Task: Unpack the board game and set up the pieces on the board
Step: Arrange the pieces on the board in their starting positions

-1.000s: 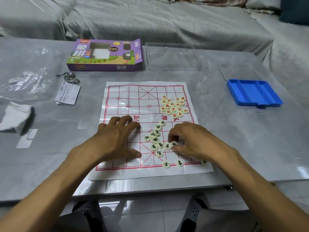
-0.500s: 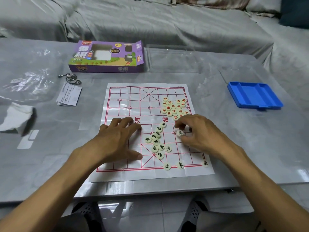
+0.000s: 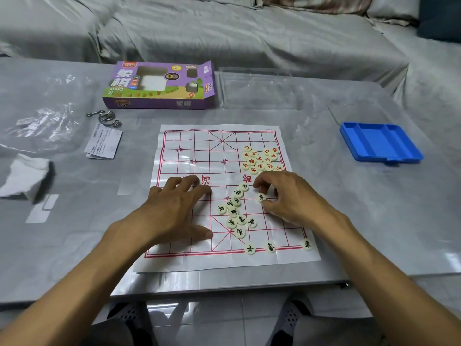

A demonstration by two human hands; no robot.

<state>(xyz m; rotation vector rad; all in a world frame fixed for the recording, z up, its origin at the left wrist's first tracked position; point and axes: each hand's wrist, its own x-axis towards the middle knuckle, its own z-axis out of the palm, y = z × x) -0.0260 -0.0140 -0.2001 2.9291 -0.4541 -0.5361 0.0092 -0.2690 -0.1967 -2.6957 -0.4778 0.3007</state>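
Note:
A paper xiangqi board (image 3: 189, 146) with red lines lies flat on the grey table. My left hand (image 3: 172, 211) presses flat on its left half, fingers straight. My right hand (image 3: 287, 198) pinches one black-marked round piece (image 3: 261, 197) between thumb and fingers, just right of the loose heap of black-marked pieces (image 3: 235, 213). Three black-marked pieces (image 3: 270, 247) stand along the near edge line. A cluster of red-marked pieces (image 3: 260, 159) sits at the far right of the board.
The purple game box (image 3: 159, 84) lies open behind the board, a clear plastic lid (image 3: 257, 88) beside it. A blue tray (image 3: 380, 142) sits at right. A leaflet (image 3: 103, 143), metal wire puzzle (image 3: 106, 118), plastic wrap (image 3: 42, 123) and white tissue (image 3: 23, 174) lie at left.
My right hand picked one black-marked piece out of the heap and carried it up and to the right. My left hand stayed pressed on the board.

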